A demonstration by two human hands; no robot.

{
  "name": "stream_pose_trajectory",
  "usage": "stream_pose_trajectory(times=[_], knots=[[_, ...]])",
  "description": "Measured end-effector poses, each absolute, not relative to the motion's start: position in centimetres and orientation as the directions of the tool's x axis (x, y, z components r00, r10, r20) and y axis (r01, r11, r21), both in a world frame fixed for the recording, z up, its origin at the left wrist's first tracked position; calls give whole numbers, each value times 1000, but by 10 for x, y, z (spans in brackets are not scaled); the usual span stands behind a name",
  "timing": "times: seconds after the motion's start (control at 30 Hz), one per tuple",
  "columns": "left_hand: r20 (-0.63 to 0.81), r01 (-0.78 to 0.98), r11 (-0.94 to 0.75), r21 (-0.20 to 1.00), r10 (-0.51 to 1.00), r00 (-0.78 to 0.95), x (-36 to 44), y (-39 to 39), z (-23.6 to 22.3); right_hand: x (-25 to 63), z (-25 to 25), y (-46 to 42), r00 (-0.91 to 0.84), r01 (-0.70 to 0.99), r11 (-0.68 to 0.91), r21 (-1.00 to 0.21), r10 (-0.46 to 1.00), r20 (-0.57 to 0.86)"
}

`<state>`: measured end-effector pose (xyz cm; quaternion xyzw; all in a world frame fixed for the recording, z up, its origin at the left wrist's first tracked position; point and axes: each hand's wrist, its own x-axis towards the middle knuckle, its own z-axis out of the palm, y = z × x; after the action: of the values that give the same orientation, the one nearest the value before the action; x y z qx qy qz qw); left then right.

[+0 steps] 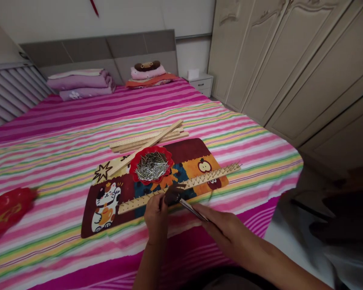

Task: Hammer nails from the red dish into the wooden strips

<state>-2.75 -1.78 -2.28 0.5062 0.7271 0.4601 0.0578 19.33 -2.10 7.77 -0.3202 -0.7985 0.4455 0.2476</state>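
Note:
My right hand [226,229] grips the metal handle of a hammer [192,209], whose dark head is over a thin wooden strip [205,177]. Rows of nails stick up from the strip, densest toward its right end; holes show at its left end. Beside the hammer head, my left hand [156,213] is closed at the strip's near edge, fingertips pinched together. Whatever is between those fingers is hidden. A red scalloped bowl [133,171] heaped with loose nails [153,165] sits just beyond the strip, on a patterned mat [89,217] with a cat drawing.
Several wooden strips [145,141] lie in a loose pile behind the bowl, one crossing diagonally onto the mat. A red dish [9,209] is at the left. Everything lies on a bed with a striped cover [63,177]. Folded bedding [81,82] is by the headboard; wardrobes [275,52] line the right.

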Motion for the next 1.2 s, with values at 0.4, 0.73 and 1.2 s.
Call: stream_pose_trajectory(times=[0.4, 0.73, 1.2], knots=[[432, 808, 220, 547, 753, -497, -57, 0, 36, 226, -39, -52, -487, 246, -201, -948, 820, -300], [-29, 861, 490, 134, 871, -491, -72, 91, 52, 225, -49, -50, -446, 225, -336, -915, 799, -403], [-40, 815, 477, 329, 869, -493, -92, 78, 56, 224, -47, -49, -463, 202, -338, -919, 794, -394]])
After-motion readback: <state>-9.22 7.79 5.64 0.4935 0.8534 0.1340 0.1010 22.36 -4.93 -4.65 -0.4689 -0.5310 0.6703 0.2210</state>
